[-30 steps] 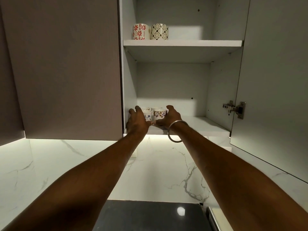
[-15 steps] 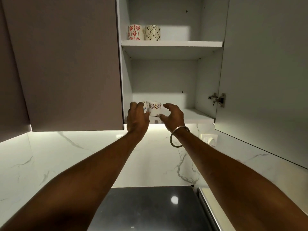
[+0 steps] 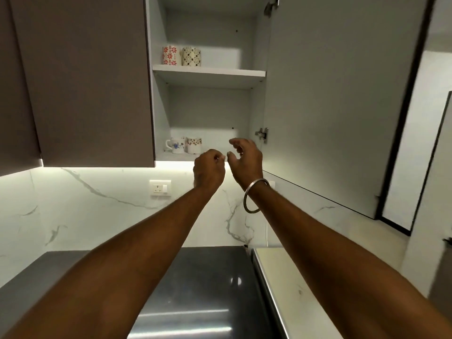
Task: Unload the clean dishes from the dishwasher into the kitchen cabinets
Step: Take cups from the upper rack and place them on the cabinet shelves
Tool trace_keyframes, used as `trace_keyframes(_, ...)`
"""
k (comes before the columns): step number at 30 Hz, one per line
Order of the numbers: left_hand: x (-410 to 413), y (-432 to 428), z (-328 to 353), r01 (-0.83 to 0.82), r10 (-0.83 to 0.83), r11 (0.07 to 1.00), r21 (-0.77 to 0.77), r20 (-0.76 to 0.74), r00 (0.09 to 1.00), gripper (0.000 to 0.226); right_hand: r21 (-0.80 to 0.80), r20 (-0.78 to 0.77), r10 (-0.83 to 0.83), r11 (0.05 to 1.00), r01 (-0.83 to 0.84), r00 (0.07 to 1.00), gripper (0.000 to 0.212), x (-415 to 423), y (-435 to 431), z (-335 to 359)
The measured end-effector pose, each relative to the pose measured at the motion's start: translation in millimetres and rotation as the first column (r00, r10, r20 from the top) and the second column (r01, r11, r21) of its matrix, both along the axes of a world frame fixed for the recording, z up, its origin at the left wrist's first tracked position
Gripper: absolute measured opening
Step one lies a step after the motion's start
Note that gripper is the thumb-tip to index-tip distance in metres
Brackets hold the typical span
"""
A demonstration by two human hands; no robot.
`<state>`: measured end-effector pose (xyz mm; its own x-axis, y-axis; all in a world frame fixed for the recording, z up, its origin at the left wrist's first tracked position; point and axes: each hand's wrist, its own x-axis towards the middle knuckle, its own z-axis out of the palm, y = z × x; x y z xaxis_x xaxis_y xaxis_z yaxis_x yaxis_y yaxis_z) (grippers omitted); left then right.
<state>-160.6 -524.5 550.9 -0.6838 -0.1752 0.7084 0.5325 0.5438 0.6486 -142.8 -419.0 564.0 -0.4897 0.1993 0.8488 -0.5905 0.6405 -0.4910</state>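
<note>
1. Right now the left hand (image 3: 209,167) is curling its fingers into a loose fist around nothing. The right hand (image 3: 245,160), wearing a metal bangle (image 3: 255,195), is hanging relaxed and empty beside it.
2. Both hands are hovering in front of the lower shelf (image 3: 171,156), touching no dish.
3. Just left of them, a floral mug (image 3: 175,145) and a banded mug (image 3: 194,145) are sitting side by side at the shelf's left end.
4. Above, a red-flower mug (image 3: 170,55) and a diamond-pattern mug (image 3: 191,56) are standing together on the upper shelf (image 3: 208,70).
5. To the right the cabinet door (image 3: 342,94) is standing open, and a dark surface (image 3: 195,277) is lying below the arms.
6. Judging from this, four mugs are already put away and both shelves are leaving room. The dishwasher is not showing, so what is left cannot be told. Fetching more dishes is probably coming next.
</note>
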Motion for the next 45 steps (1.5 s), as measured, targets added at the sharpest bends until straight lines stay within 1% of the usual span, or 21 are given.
trace_keyframes(2,24.0,23.2,-9.0,0.049,-0.049,0.999,-0.001,0.041,0.998,0.014,0.015,-0.027,-0.007,1.000,0.007,1.000,0.033,30.0,12.6,1.5)
trace_keyframes(4,46.6,48.8,-16.0,0.108,-0.110,0.994,0.018,0.116,0.987,0.014,0.037,-0.054,-0.043,0.998,0.045,0.998,0.033,59.0,27.8,3.4)
trace_keyframes(6,63.5,75.3,-22.8,0.194,-0.210,0.976,0.093,0.213,0.954,0.016,0.073,-0.111,-0.125,0.988,0.133,0.986,0.033,84.7,44.8,7.0)
trace_keyframes(7,69.9,86.9,-25.9,0.246,-0.291,0.950,0.193,0.255,0.922,0.018,0.089,-0.147,-0.183,0.976,0.197,0.972,0.033,95.2,52.7,9.1)
trace_keyframes(9,85.8,110.6,-30.6,0.339,-0.479,0.845,0.414,0.304,0.823,0.016,0.111,-0.221,-0.316,0.932,0.346,0.923,0.035,118.1,70.6,13.8)
trace_keyframes(10,96.3,120.8,-31.0,0.370,-0.547,0.796,0.479,0.310,0.777,0.011,0.127,-0.262,-0.376,0.900,0.418,0.889,0.037,128.9,78.9,15.4)
trace_keyframes(12,110.2,139.8,-34.0,0.407,-0.635,0.728,0.551,0.319,0.704,0.018,0.155,-0.337,-0.456,0.836,0.526,0.824,0.043,146.4,94.8,17.9)
trace_keyframes(13,116.7,149.6,-34.4,0.407,-0.683,0.678,0.612,0.319,0.657,0.017,0.155,-0.363,-0.487,0.809,0.567,0.794,0.045,155.0,102.3,19.5)
trace_keyframes(14,123.0,158.1,-33.9,0.397,-0.719,0.644,0.654,0.339,0.606,0.021,0.144,-0.379,-0.521,0.783,0.605,0.765,0.047,162.0,109.3,21.2)
trace_keyframes(16,127.3,174.6,-35.5,0.383,-0.759,0.618,0.687,0.393,0.519,0.043,0.111,-0.376,-0.598,0.729,0.675,0.708,0.051,175.3,122.3,24.5)
trace_keyframes(17,130.6,180.2,-36.8,0.383,-0.782,0.596,0.706,0.401,0.477,0.047,0.105,-0.357,-0.635,0.702,0.705,0.685,0.053,180.1,127.9,24.8)
trace_keyframes(18,136.7,185.7,-37.1,0.386,-0.801,0.574,0.722,0.399,0.446,0.045,0.102,-0.333,-0.670,0.674,0.731,0.664,0.056,184.8,133.6,24.3)
trace_keyframes(20,149.0,194.1,-38.0,0.386,-0.856,0.490,0.782,0.346,0.385,0.039,0.092,-0.281,-0.716,0.642,0.761,0.639,0.062,190.7,144.6,20.4)
trace_keyframes(22,157.7,201.2,-40.9,0.377,-0.913,0.377,0.846,0.271,0.306,0.037,0.058,-0.222,-0.720,0.663,0.746,0.657,0.067,194.6,154.1,14.0)
trace_keyframes(24,167.4,206.0,-41.0,0.356,-0.941,0.304,0.884,0.219,0.260,0.032,0.015,-0.175,-0.702,0.699,0.715,0.691,0.069,196.2,160.8,7.9)
trace_keyframes(26,172.4,210.8,-40.4,0.317,-0.947,0.275,0.908,0.198,0.254,0.028,-0.005,-0.135,-0.703,0.705,0.709,0.698,0.070,196.9,165.4,2.4)
trace_keyframes(28,173.5,212.8,-40.7,0.293,-0.943,0.274,0.916,0.195,0.270,0.029,-0.025,-0.113,-0.679,0.732,0.681,0.726,0.069,197.7,168.3,-1.1)
trace_keyframes(30,174.2,213.4,-41.1,0.289,-0.947,0.267,0.919,0.195,0.254,0.028,-0.054,-0.112,-0.648,0.761,0.646,0.753,0.066,201.4,170.1,-3.2)
trace_keyframes(33,171.9,211.8,-42.3,0.279,-0.952,0.250,0.927,0.183,0.247,0.025,-0.065,-0.126,-0.616,0.787,0.613,0.778,0.063,205.0,168.2,-5.0)
trace_keyframes(38,171.1,197.0,-49.8,0.248,-0.956,0.205,0.947,0.140,0.256,0.034,-0.028,-0.174,-0.564,0.822,0.568,0.807,0.061,209.4,151.6,-7.5)
trace_keyframes(45,171.3,146.7,-50.5,0.203,-0.943,0.185,0.962,0.115,0.311,0.036,-0.028,-0.241,-0.433,0.898,0.440,0.869,0.062,200.2,103.8,-8.7)
